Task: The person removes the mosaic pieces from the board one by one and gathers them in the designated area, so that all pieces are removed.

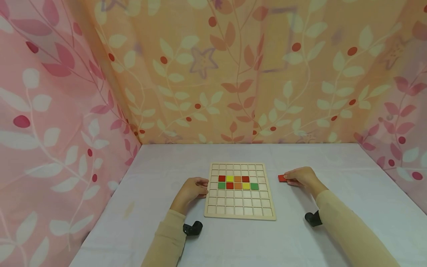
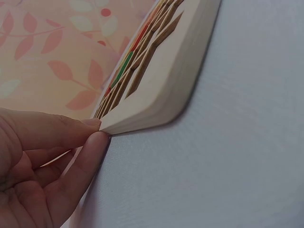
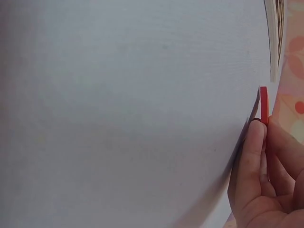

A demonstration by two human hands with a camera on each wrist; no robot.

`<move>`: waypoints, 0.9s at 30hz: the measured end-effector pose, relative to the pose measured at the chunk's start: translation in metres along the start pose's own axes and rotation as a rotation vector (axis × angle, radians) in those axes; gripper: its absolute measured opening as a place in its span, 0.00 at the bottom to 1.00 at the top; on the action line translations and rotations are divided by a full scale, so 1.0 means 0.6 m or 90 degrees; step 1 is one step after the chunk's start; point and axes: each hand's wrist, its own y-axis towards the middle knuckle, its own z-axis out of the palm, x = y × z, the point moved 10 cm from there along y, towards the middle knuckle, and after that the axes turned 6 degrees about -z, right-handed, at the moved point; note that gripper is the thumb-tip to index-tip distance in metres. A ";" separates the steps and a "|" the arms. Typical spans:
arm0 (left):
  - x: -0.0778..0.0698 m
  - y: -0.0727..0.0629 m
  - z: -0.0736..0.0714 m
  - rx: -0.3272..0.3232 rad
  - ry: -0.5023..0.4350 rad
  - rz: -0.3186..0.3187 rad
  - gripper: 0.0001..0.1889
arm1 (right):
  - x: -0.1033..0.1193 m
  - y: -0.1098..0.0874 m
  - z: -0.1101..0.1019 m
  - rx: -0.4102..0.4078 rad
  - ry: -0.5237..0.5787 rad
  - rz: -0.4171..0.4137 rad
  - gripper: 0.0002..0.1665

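Note:
A wooden grid board point(image 1: 239, 218) lies flat on the white table, with two rows of red, yellow, orange and green square tiles set in its upper middle cells. My left hand point(image 1: 192, 190) is at the board's left side; in the left wrist view, thumb and finger point(image 2: 88, 156) pinch the board's edge. To the right of the board, my right hand point(image 1: 304, 178) pinches a red tile point(image 1: 282, 178) between thumb and fingers. The right wrist view has this red tile point(image 3: 264, 105) sticking out from the fingertips, just above the tabletop and apart from the board.
The white-covered table point(image 1: 160, 159) meets a floral curtain point(image 1: 186, 92) at the back, and more patterned cloth point(image 1: 66, 148) hangs at the left and right. Small black devices are strapped at the left wrist point(image 1: 192, 228) and right wrist point(image 1: 313, 218).

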 end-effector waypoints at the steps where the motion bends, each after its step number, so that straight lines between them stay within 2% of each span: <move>1: 0.000 0.000 0.000 0.001 -0.001 -0.001 0.22 | 0.000 0.000 -0.001 -0.003 -0.006 0.002 0.17; 10: -0.002 -0.003 0.000 -0.001 -0.008 -0.007 0.22 | 0.000 -0.001 -0.003 -0.025 -0.047 0.029 0.21; 27: 0.002 -0.003 -0.001 -0.001 -0.013 -0.009 0.22 | 0.003 0.000 -0.001 -0.014 -0.046 0.008 0.18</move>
